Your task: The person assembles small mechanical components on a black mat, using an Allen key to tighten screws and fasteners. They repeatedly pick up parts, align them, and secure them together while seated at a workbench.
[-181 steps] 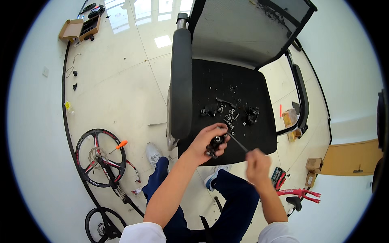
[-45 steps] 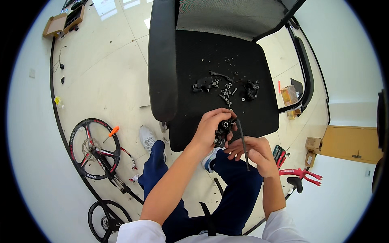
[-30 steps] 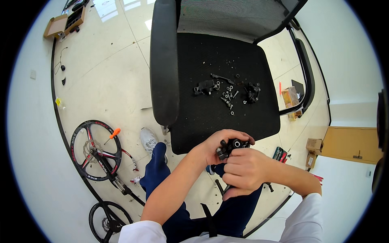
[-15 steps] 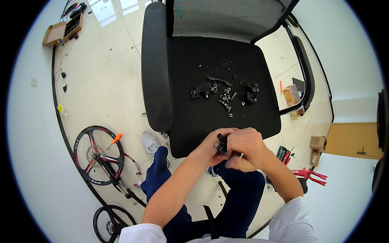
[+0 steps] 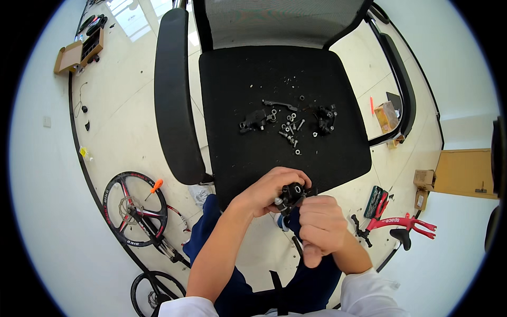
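My left hand (image 5: 265, 192) is closed around a black brake caliper (image 5: 291, 194) with a round opening and metal fittings, above the chair's front edge. My right hand (image 5: 323, 224) is a fist pressed close against the caliper's right side, thumb pointing down. Whatever the fist grips is hidden by the fingers. On the black chair seat (image 5: 248, 164), beyond both hands, lie a black caliper-like part (image 5: 255, 121), a second dark mechanical part (image 5: 324, 120) and a slim black bracket (image 5: 280, 104). Several loose bolts, nuts and washers (image 5: 291, 128) are scattered between them.
Armrests flank the seat, the left one (image 5: 174, 100) being nearest. A wheel with an orange-handled screwdriver (image 5: 154, 188) lies on the floor at left. To the right are a green tool case (image 5: 376, 201), a red bike frame (image 5: 398, 222) and cardboard boxes (image 5: 424, 179).
The caliper has turned, so its round opening now faces up. My right fist has moved slightly down and rotated. The whole view has shifted a little.
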{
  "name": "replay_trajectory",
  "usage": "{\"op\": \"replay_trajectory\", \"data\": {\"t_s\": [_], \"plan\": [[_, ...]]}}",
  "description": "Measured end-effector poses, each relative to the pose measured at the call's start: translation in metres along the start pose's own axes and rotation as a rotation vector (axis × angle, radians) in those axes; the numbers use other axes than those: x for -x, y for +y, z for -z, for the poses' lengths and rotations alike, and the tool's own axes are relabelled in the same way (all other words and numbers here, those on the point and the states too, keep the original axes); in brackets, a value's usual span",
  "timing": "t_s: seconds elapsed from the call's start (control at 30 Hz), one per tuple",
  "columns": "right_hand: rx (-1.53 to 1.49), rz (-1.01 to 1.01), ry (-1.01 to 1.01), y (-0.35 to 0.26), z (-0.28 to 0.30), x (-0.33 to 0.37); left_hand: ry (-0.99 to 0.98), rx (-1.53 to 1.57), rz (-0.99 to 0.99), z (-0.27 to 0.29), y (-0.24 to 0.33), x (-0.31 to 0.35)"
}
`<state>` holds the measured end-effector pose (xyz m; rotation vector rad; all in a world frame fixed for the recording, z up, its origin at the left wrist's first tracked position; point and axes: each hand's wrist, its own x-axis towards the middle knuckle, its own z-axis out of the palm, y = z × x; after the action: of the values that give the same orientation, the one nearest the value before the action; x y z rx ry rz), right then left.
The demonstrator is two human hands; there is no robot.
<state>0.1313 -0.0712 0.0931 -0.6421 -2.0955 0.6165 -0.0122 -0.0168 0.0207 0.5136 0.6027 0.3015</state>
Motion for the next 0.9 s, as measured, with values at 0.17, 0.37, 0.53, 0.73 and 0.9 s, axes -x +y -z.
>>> {"op": "replay_trajectory", "data": {"t_s": [0.17, 0.37, 0.53, 0.73, 0.9], "plan": [[0.118, -0.032, 0.148, 0.012, -0.021, 0.002, 0.135, -0.008, -0.153, 0.006, 0.004, -0.012], [-0.317, -1.012, 0.570, 0.050, -0.008, 0.027, 0.429, -0.271, -0.491, 0.015, 0.014, -0.009], [-0.245, -1.069, 0.330, 0.061, -0.041, 0.029, 0.520, -0.277, -0.544, 0.014, 0.008, -0.017], [-0.418, -1.078, 0.796, 0.063, -0.043, 0.024, 0.827, -0.565, -0.687, 0.008, 0.006, -0.024], [0.093, -1.028, 0.544, 0.094, -0.007, 0.040, 0.795, -0.461, -0.641, 0.017, 0.012, -0.022]]}}
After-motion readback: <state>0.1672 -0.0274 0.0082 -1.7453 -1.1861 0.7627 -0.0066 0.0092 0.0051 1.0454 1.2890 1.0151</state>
